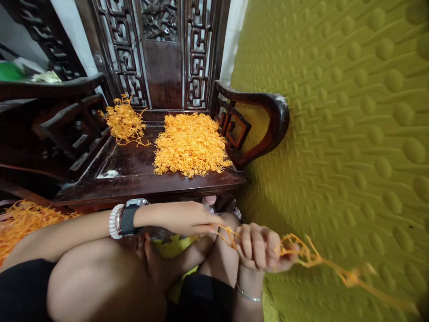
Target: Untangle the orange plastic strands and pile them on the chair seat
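Note:
An orange knotted strand runs through my right hand, whose fingers are curled round it; its far part trails off to the lower right, partly blurred. My left hand, flat with the fingertips pinched together, grips the other end of the same strand just left of my right hand. On the dark wooden chair seat lies a dense, roughly square pile of orange knotted pieces. Left of it sits a smaller, looser orange bunch.
A heap of loose orange strands lies at the lower left beside my left arm. The chair has a curved armrest and a carved back. A yellow-green embossed surface rises on the right.

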{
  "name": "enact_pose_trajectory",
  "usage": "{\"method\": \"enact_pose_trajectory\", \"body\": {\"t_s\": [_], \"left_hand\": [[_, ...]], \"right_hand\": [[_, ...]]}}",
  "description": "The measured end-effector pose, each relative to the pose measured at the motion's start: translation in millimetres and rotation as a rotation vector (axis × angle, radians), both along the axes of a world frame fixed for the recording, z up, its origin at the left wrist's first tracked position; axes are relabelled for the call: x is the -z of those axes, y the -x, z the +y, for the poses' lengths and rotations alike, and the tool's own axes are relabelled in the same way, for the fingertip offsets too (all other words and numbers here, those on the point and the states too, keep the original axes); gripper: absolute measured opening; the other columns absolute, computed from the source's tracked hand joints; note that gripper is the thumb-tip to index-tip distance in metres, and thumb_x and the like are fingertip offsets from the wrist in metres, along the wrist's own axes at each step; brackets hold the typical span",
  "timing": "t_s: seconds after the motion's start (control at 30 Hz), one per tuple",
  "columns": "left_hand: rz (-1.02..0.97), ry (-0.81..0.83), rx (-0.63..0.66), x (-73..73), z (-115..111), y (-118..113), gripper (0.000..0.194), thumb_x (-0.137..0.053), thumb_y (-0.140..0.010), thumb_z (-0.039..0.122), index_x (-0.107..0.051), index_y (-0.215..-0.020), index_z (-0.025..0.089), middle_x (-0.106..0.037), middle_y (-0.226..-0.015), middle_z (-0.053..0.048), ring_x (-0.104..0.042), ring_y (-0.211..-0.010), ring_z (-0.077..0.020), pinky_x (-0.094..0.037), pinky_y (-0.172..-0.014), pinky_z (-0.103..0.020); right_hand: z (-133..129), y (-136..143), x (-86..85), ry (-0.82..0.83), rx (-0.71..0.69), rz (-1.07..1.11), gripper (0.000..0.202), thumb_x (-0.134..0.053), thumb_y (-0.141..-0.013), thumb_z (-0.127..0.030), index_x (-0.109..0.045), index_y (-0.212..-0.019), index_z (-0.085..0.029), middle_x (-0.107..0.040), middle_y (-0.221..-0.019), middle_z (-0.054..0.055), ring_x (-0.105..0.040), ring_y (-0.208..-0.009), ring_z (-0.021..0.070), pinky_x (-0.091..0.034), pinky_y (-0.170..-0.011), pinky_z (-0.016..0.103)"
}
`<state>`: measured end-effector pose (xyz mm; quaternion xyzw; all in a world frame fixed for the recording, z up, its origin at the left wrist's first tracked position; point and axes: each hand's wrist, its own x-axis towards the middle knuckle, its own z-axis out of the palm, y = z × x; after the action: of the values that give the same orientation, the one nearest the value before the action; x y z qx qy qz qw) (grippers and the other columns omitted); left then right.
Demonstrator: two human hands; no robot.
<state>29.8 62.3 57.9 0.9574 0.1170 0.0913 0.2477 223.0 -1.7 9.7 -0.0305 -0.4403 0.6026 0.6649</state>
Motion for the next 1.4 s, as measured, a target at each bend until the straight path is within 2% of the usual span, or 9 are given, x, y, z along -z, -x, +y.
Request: {"method": "enact_pose_trajectory", "body": {"t_s": [0.13,0.23,0.33,0.4,0.63,0.9,1.07,1.23,1.4], "left_hand": [[-0.036,-0.088,-0.172,-1.1,8.2,22.7,0.027,-0.04,-0.099,0.029,-0.066,-0.106,0.022,-0.072,-0.091,-0.002,-0.064,-0.079,-0.0143,-0.045,-0.076,-0.026],[-0.039,-0.373,-0.326,-12.8,12.0,34.2,0.026,-0.043,-0.098,0.029,-0.067,-0.103,0.021,-0.072,-0.09,-0.003,-0.061,-0.082,-0.0174,-0.042,-0.079,-0.032],[-0.069,-0.685,-0.379,-24.7,13.8,40.3,0.023,-0.046,-0.097,0.021,-0.067,-0.103,0.019,-0.071,-0.101,-0.005,-0.059,-0.096,-0.0211,-0.04,-0.09,-0.04],[-0.135,-0.834,-0.4,-30.3,14.9,43.3,0.023,-0.045,-0.097,0.019,-0.065,-0.107,0.018,-0.071,-0.108,-0.005,-0.059,-0.102,-0.0206,-0.04,-0.096,-0.041],[-0.287,-1.067,-0.218,-39.3,9.3,40.2,0.036,-0.046,-0.095,0.01,-0.052,-0.129,0.019,-0.06,-0.131,-0.007,-0.054,-0.121,-0.0167,-0.042,-0.108,-0.036],[-0.424,-0.709,0.022,-14.5,10.4,19.2,0.058,-0.05,-0.091,0.006,-0.035,-0.143,0.024,-0.025,-0.153,-0.016,-0.04,-0.136,-0.024,-0.046,-0.107,-0.034],[-0.582,-0.649,-0.172,-0.6,12.6,14.0,0.061,-0.051,-0.093,0.014,-0.023,-0.147,0.02,-0.038,-0.145,-0.019,-0.043,-0.133,-0.0242,-0.051,-0.101,-0.038],[-0.542,-0.817,-0.224,-6.6,9.4,15.9,0.03,-0.045,-0.096,0.018,-0.05,-0.125,0.013,-0.062,-0.119,-0.015,-0.059,-0.114,-0.0212,-0.056,-0.088,-0.033],[-0.286,-1.075,-0.207,-12.4,6.3,20.6,0.024,-0.04,-0.097,0.014,-0.058,-0.113,0.015,-0.072,-0.096,-0.006,-0.066,-0.081,-0.0143,-0.051,-0.065,-0.025]], "right_hand": [[6.9,-24.7,6.4,-0.078,-0.001,-0.336,0.081,-0.019,-0.089,-0.069,-0.042,-0.024,-0.028,-0.034,-0.019,0.0,-0.034,-0.021,0.012,-0.036,-0.033,0.027],[7.6,-39.0,3.6,-0.108,0.016,-0.729,0.068,-0.033,-0.081,-0.079,-0.075,-0.057,-0.031,-0.073,-0.063,0.009,-0.071,-0.07,0.0254,-0.056,-0.07,0.042],[2.5,-49.2,2.0,-0.158,0.028,-1.09,0.045,-0.061,-0.083,-0.054,-0.068,-0.119,-0.027,-0.054,-0.138,0.011,-0.047,-0.131,0.0304,-0.034,-0.109,0.05],[-2.1,-56.3,5.7,-0.102,0.152,-1.085,0.047,-0.063,-0.087,-0.034,-0.056,-0.133,-0.03,-0.037,-0.151,0.008,-0.035,-0.14,0.0274,-0.029,-0.113,0.049],[-2.9,-48.3,5.7,0.131,0.371,-0.734,0.025,-0.059,-0.087,-0.041,-0.073,-0.101,-0.024,-0.067,-0.118,0.011,-0.058,-0.117,0.0305,-0.039,-0.107,0.051],[-1.1,33.0,-12.0,0.234,0.345,-0.716,0.033,-0.076,-0.072,-0.041,-0.062,-0.097,-0.024,-0.064,-0.098,0.005,-0.06,-0.095,0.0226,-0.049,-0.088,0.036],[1.8,57.1,-14.5,0.277,0.5,-0.701,0.024,-0.068,-0.079,-0.032,-0.046,-0.077,-0.022,-0.045,-0.072,-0.004,-0.047,-0.065,0.0108,-0.045,-0.063,0.023],[6.0,61.5,-17.9,0.301,0.448,-0.635,0.027,-0.066,-0.081,-0.035,-0.047,-0.096,-0.024,-0.054,-0.09,0.001,-0.054,-0.079,0.0136,-0.045,-0.062,0.022],[5.9,47.5,-13.7,0.317,0.492,-0.728,0.021,-0.056,-0.089,-0.04,-0.056,-0.094,-0.02,-0.046,-0.066,-0.004,-0.038,-0.055,0.01,-0.032,-0.051,0.022]]}}
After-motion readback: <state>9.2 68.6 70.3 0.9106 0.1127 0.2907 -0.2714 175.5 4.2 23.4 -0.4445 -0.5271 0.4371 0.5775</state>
